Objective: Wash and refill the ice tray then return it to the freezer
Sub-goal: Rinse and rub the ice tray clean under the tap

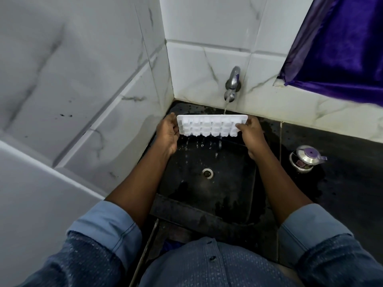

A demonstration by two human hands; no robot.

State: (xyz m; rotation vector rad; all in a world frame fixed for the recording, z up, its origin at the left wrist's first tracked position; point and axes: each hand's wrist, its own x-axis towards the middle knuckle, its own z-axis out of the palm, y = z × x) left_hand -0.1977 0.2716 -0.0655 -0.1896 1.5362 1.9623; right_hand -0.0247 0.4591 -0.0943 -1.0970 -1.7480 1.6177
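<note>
Hands (209, 133) gripping tray (211, 125) ends, tilted

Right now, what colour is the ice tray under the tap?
White; the ice tray shows best in the head view.

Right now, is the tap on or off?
On: a stream runs from the tap onto the tray, and water drips off the tray into the sink.

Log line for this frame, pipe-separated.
phase: rinse | white plastic ice tray under running metal wall tap | left hand, right hand grip its ends | drips into black sink
</note>
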